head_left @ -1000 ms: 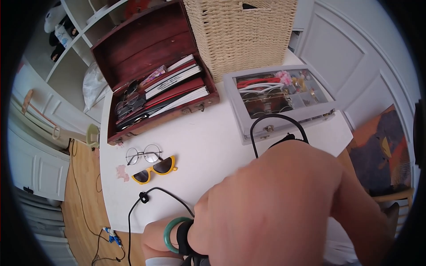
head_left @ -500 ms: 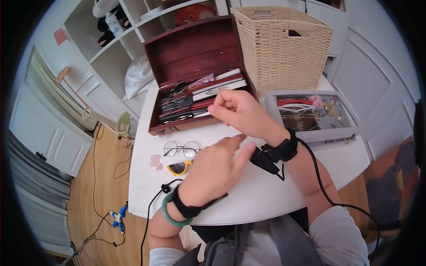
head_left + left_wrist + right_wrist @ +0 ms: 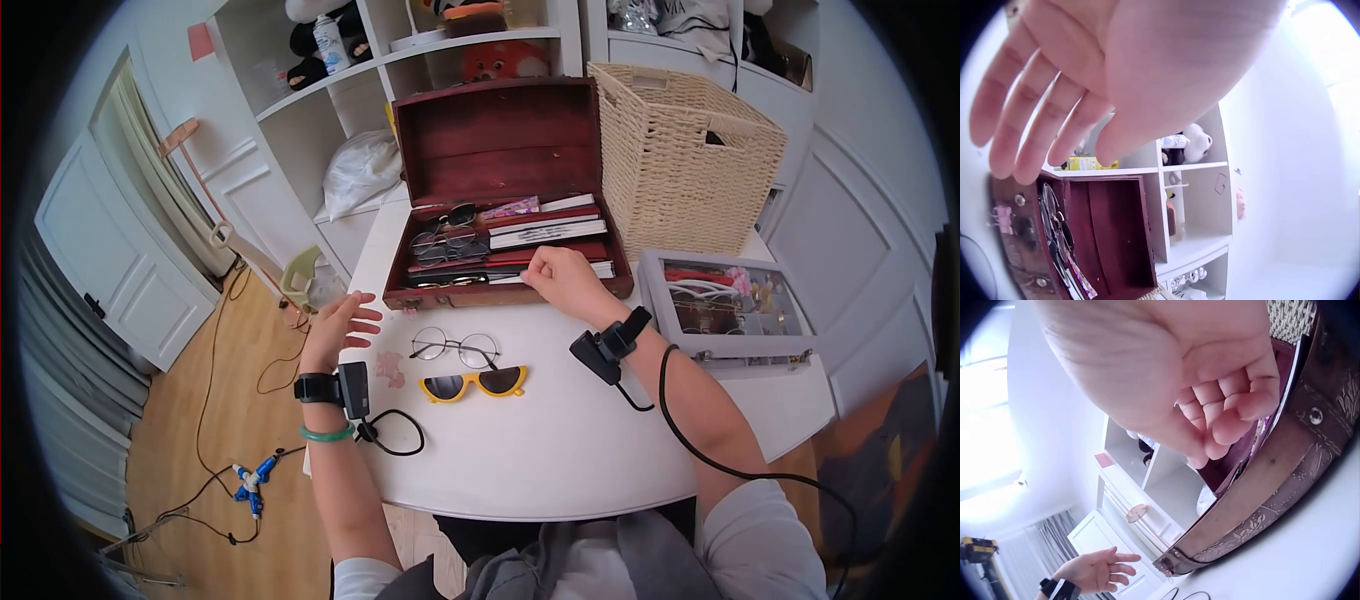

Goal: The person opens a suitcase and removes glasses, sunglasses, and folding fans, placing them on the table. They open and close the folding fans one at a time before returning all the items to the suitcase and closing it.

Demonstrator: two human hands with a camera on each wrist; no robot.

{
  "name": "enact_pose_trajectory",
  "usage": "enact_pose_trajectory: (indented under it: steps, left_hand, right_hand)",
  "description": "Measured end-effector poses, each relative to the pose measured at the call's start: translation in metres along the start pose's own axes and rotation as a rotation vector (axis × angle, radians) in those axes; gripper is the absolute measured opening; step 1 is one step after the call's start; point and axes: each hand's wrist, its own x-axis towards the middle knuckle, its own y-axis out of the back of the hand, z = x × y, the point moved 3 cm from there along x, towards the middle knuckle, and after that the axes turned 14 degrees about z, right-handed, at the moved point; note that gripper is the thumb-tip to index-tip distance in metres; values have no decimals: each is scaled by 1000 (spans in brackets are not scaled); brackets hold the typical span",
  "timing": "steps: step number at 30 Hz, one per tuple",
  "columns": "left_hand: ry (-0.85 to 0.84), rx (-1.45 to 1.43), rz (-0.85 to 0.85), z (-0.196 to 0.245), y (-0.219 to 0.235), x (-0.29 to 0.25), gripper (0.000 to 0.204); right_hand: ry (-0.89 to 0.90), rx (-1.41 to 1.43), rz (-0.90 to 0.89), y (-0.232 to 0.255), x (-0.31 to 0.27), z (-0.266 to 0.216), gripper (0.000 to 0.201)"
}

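Observation:
My left hand (image 3: 340,328) hovers at the table's left edge with its fingers spread and nothing in it; its bare palm fills the top of the left wrist view. My right hand (image 3: 565,280) is at the front rim of an open dark red chest (image 3: 505,297), fingers loosely curled and empty in the right wrist view. Inside the chest are several pairs of glasses (image 3: 440,243) and folding fans (image 3: 545,232). In front of it lie round wire-framed eyeglasses (image 3: 455,349), with yellow half-rim sunglasses (image 3: 473,385) just nearer to me.
A grey display case (image 3: 725,345) with a clear lid stands on the right of the white table (image 3: 540,450). Behind it is a woven basket (image 3: 690,170). A black cable (image 3: 700,440) runs from my right wrist; another loops by my left wrist.
Both hands were close together over the table; the left has moved away to the left and spread its fingers. My right hand stays near the chest's front. The view has tilted up. Both pairs of glasses stay put.

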Motion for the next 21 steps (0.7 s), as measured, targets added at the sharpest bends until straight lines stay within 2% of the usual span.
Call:
enact_pose_trajectory:
  steps: [3,5,6,11,14,17,21]
  left_hand:
    - [54,-99,8,-21,1,9,39]
    - [28,-93,49,-25,-1,10,38]
    - [33,-103,69,-27,-2,10,37]
    - [32,-51,96,-41,-3,20,38]
    - [23,-73,125,-48,0,25,35]
    - [9,-68,154,-51,1,27,33]
    - [0,-13,154,-49,0,26,32]
  right_hand:
    - [-33,-98,-2,-11,18,3,21]
    - [81,-107,83,-26,31,9,16]
    - [29,-81,99,-33,37,12,12]
    - [26,-184,50,-50,60,10,12]
    - [-59,-220,-2,-57,70,18,17]
    - [-17,-209,32,-66,74,28,16]
    - [-23,-250,-55,-71,73,24,12]
